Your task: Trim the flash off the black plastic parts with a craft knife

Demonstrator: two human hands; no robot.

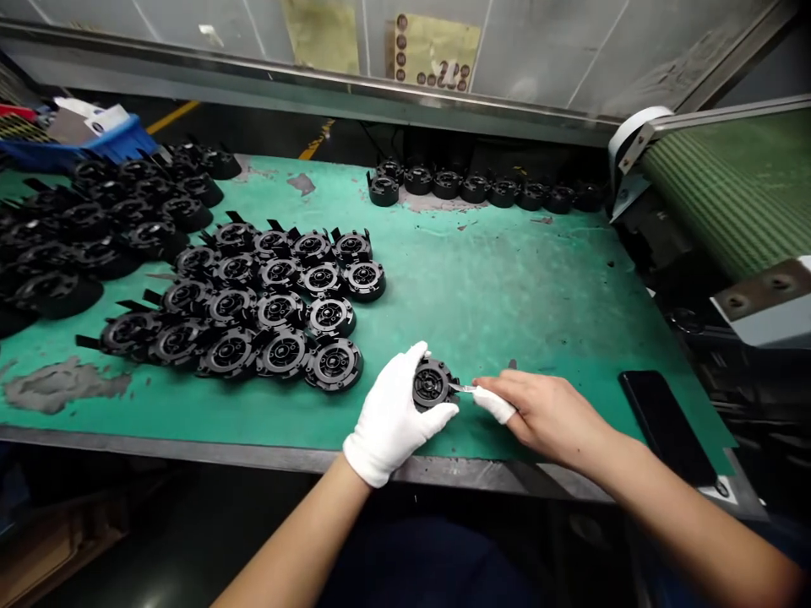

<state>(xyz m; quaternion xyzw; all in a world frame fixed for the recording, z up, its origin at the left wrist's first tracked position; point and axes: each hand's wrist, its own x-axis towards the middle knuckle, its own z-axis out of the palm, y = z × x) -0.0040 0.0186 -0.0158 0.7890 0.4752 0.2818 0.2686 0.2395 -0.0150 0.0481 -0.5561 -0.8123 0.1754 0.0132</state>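
Observation:
My left hand (pixel 394 414), in a white glove, is closed round a round black plastic part (pixel 432 384) held just above the green mat near the front edge. My bare right hand (pixel 546 412) grips a small trimming knife (pixel 487 397) with a white-wrapped handle. Its thin blade tip touches the right rim of the part. The two hands almost meet over the mat.
Several rows of the same black parts (pixel 279 291) lie on the green mat (pixel 507 287) to the left, more piled far left. Another row (pixel 481 186) lines the back edge. A black phone (pixel 665 426) lies front right. A green conveyor belt (pixel 735 186) stands at right.

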